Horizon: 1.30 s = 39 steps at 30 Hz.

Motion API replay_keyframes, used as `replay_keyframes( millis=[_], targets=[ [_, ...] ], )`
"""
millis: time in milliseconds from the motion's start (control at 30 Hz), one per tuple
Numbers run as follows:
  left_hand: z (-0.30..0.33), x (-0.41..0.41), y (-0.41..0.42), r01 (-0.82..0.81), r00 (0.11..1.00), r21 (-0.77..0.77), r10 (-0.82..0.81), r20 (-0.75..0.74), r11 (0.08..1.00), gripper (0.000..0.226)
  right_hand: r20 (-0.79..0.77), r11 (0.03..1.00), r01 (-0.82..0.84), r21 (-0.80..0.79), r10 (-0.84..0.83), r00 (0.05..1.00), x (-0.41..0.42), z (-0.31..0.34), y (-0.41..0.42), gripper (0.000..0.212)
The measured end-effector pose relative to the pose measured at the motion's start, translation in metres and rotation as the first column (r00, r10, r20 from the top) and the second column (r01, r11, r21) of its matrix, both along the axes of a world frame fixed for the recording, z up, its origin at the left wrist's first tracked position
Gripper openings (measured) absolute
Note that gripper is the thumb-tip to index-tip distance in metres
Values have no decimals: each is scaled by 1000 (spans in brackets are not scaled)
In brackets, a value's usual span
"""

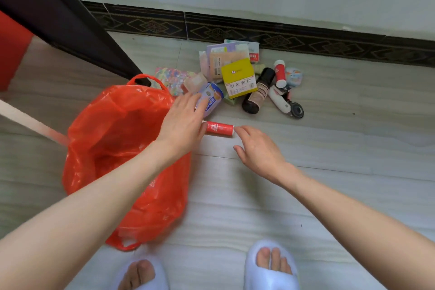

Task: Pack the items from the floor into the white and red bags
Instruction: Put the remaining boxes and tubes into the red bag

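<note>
The red bag (122, 148) stands open on the floor at the left. A small red tube (220, 129) lies on the tiles between my hands. My left hand (183, 120) reaches over the bag's rim with spread fingers resting on a white and blue bottle (211, 97), its thumb by the tube's left end. My right hand (259, 150) is open, with a fingertip at the tube's right end. Behind them is a pile with a yellow box (239, 77), a dark bottle (259, 92), a red and white bottle (280, 73) and several packets (223, 56). No white bag is in view.
The pile lies against a wall with a dark patterned skirting (259, 33). A dark furniture leg (77, 26) slants down to the bag's handle. A white device (280, 99) and a colourful packet (169, 75) flank the pile. My feet in white slippers (270, 266) are at the bottom.
</note>
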<state>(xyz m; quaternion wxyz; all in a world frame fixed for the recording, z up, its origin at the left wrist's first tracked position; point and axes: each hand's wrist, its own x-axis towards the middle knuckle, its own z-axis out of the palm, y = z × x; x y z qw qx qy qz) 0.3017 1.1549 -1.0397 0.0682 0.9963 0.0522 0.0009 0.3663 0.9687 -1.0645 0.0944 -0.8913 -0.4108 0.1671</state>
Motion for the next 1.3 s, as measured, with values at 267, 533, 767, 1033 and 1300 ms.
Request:
replay_keyframes(
  millis=[267,533,767,1033,1300],
  targets=[
    [-62,59,11,-185,957,209,225,-183,960,70,-87,991,38,-126,-49,995,37,-59,53,49],
    [-78,58,18,-253,963,52,257,-84,966,64,-144,979,201,-23,-202,969,25,-64,30,35],
    [-30,7,-3,-139,970,-339,197,145,931,57,-323,820,558,129,-497,805,-8,-40,-12,31],
    [3,-125,28,-371,903,-303,417,102,878,57,-303,902,346,258,-264,916,-55,-1,36,27],
    [-17,-111,78,-308,951,-88,307,-27,947,65,-127,994,60,93,-48,991,-62,-12,143,36]
  ],
)
